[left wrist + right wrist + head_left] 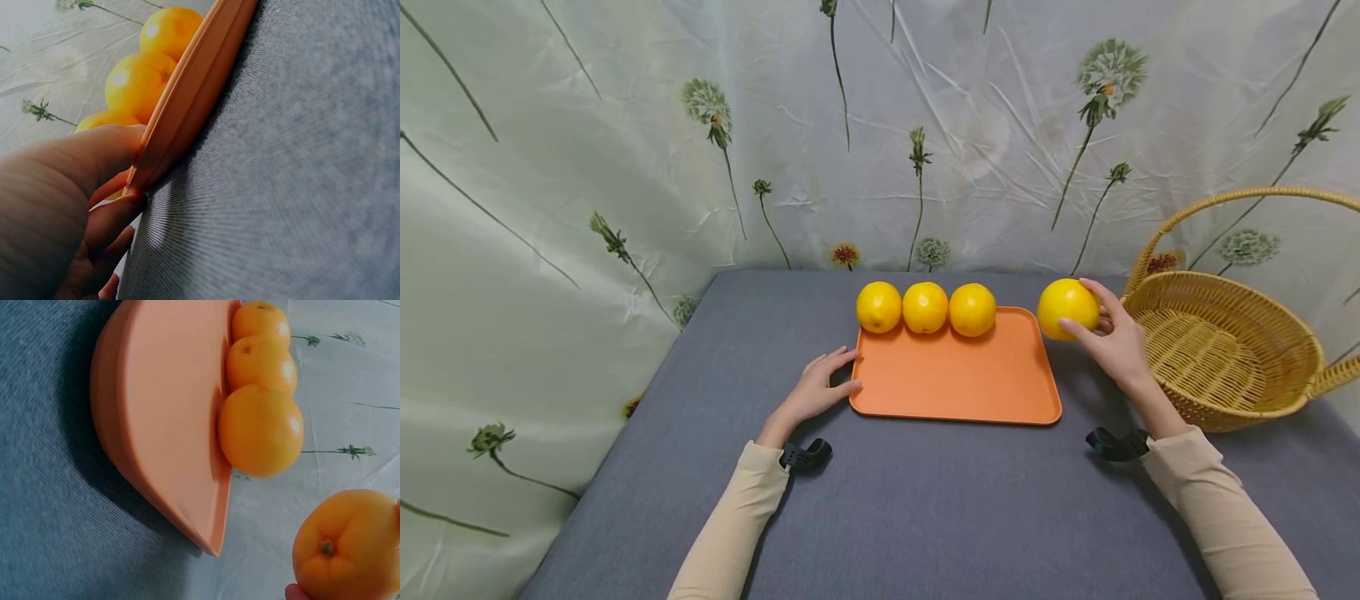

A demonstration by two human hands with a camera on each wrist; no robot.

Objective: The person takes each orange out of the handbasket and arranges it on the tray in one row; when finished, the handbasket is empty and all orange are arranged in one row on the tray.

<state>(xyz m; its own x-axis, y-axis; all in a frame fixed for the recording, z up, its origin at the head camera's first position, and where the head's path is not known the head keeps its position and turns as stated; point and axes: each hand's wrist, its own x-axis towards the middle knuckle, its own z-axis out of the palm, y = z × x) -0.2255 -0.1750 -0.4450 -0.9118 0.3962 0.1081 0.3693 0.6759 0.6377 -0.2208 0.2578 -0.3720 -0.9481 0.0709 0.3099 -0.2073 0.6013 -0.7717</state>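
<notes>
In the head view my right hand grips an orange in the air, just past the right edge of an orange tray. The right wrist view shows that held orange with its stem end towards the camera. Three more oranges stand in a row along the tray's far edge, from its left corner towards the middle. My left hand is at the tray's left edge, fingers spread and fairly straight. In the left wrist view the thumb touches the tray's rim.
A yellow wicker basket with a tall handle stands right of the tray, beside my right hand; its woven bottom shows. Grey cloth covers the table. Behind it hangs a pale curtain with a dandelion print.
</notes>
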